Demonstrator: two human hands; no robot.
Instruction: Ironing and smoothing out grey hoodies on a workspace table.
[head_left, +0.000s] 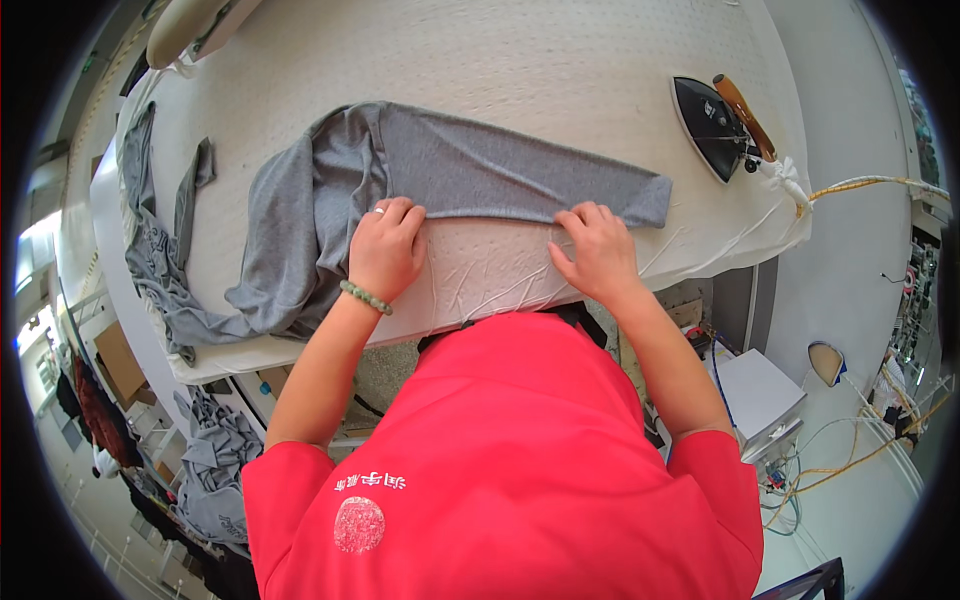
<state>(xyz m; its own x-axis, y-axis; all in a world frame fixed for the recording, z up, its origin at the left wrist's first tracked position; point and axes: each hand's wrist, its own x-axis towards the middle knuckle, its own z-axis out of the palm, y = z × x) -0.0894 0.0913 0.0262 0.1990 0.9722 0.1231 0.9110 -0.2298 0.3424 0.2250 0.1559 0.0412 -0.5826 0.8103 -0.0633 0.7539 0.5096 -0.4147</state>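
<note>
A grey knit garment [480, 165] lies on the white padded ironing table. Its long sleeve is stretched out to the right, while its body is bunched up to the left. My left hand [388, 248] is closed on the sleeve's near edge, close to the bunched part. Toward the cuff, my right hand [600, 250] rests its bent fingertips on the same edge, with the thumb apart from the fingers and off the cloth. Shallow creases run along the sleeve between my hands.
A black iron [708, 130] with a wooden handle lies at the table's right, its cord and hose running off rightward. A padded arm [180, 30] stands at the far left. Grey garments [215, 455] hang below the table's left edge. A white box [760, 395] sits low on the right.
</note>
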